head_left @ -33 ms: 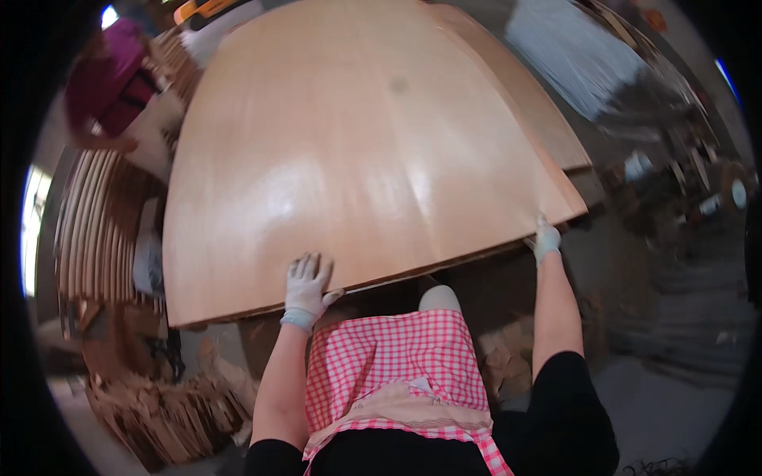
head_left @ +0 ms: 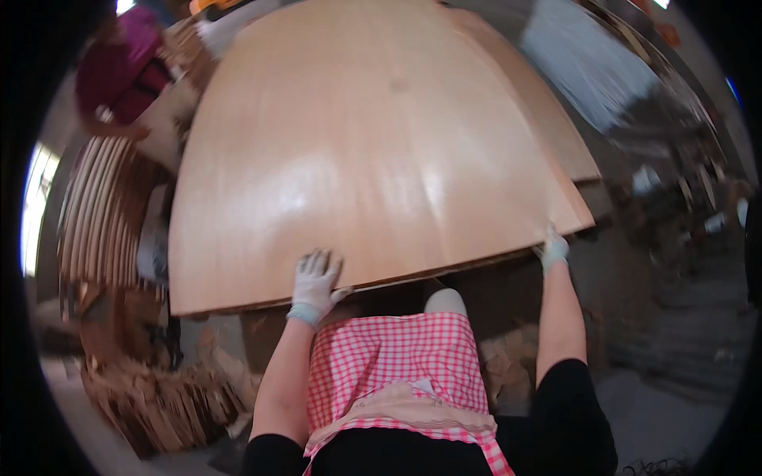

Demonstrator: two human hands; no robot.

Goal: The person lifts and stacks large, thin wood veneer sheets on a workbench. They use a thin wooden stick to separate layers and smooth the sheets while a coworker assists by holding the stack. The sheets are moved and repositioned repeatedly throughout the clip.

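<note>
A large, glossy, light-brown wood veneer sheet (head_left: 373, 151) lies on top of a stack in front of me. My left hand (head_left: 317, 283), in a pale glove with darkened fingertips, rests on the near edge. Its fingers are stretched over the top and the thumb points along the edge. Close to the near right corner, my right hand (head_left: 555, 247) in a similar glove grips the sheet's edge. One digit shows on top; the other fingers are hidden beneath the edge.
At the left stands a stack of thin curved boards (head_left: 101, 210), with a person in a purple top (head_left: 119, 71) behind it. Torn brown sheets (head_left: 163, 401) lie at the lower left. A plastic-covered pile (head_left: 583, 63) is at the far right. Another brown sheet (head_left: 575, 155) sticks out beneath.
The whole view has shifted and turned slightly. Both hands keep about the same places on the sheet's near edge.
</note>
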